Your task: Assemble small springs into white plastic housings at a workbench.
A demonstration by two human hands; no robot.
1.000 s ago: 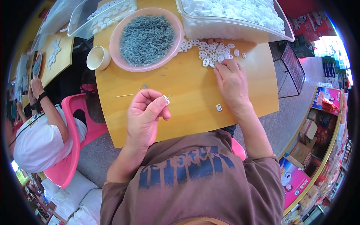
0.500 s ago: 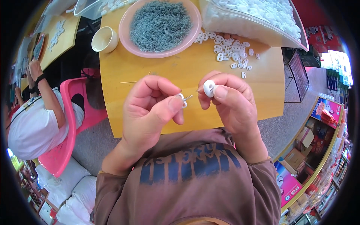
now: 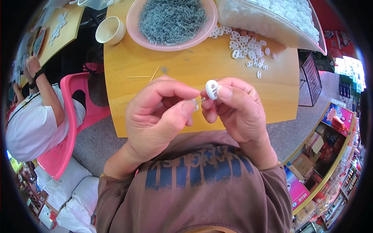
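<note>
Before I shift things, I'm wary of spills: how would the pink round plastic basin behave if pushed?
The pink round plastic basin probably feels weighty, heaped with small grey metallic-looking pieces. Its wide shape suggests sliding rather than tipping, though loose pieces might spill if jolted.

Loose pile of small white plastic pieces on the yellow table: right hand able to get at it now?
Probably not freely: nothing visible stands between the right hand and the pile, but that hand pinches a white oval plastic piece.

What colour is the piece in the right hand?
The piece is white, as the head view shows.
</note>
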